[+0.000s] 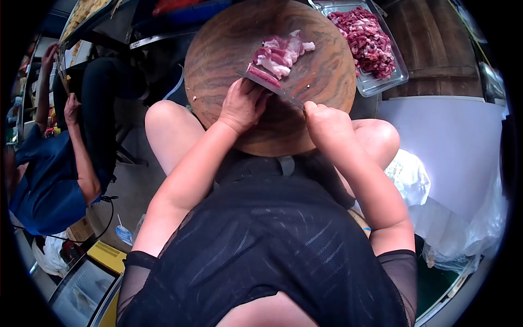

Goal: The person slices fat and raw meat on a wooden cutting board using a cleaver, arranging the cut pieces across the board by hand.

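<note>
A round wooden chopping block (218,60) stands between my knees. My right hand (327,122) is closed round the handle of a knife (272,87), whose blade points up and left across the block. Along the blade's far side lies a thin strip of red meat (263,75), and just beyond it is a pile of pink and white meat pieces (280,53). My left hand (243,104) is at the near side of the blade with its fingers curled and pressed together; the fingertips are partly hidden, so what they hold is unclear.
A clear plastic tray (400,71) of cut meat touches the block's right side. A pale board (441,131) and plastic bags (408,177) lie at the right. On the left sits another person (54,169) in blue, holding thin sticks (64,76).
</note>
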A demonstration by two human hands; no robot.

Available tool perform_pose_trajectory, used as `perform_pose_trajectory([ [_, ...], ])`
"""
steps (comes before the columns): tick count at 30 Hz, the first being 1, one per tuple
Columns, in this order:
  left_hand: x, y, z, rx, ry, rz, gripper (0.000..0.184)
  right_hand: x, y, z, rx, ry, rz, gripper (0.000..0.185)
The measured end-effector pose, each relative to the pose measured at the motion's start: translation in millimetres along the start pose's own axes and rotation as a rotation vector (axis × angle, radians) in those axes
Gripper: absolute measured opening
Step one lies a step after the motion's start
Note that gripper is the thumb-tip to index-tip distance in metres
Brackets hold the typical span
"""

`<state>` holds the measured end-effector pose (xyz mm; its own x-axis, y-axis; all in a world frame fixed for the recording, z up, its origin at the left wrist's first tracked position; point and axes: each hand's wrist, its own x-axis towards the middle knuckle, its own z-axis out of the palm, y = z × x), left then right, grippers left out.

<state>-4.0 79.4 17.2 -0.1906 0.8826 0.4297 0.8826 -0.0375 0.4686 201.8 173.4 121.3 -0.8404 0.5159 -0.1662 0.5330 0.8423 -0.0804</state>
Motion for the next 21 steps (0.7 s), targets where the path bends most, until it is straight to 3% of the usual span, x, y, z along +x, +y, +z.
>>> perform_pose_trajectory([
  [7, 4.5, -2.0, -5.7, -0.075, 0.004, 0.002, 0.038, 22.7, -5.1, -25.0, 0.055, -0.162, -0.007, 0.005],
  [18, 0.2, -11.0, 0.3, -0.089, 0.019, -0.021, 0.033, 140.5, -35.2, -3.7, 0.218, -0.117, -0.245, 0.011],
  [21, 1.1, -8.5, -4.7, -0.087, 0.026, -0.008, 0.031, 142.9, -38.8, -8.5, 0.158, -0.198, -0.254, 0.012],
])
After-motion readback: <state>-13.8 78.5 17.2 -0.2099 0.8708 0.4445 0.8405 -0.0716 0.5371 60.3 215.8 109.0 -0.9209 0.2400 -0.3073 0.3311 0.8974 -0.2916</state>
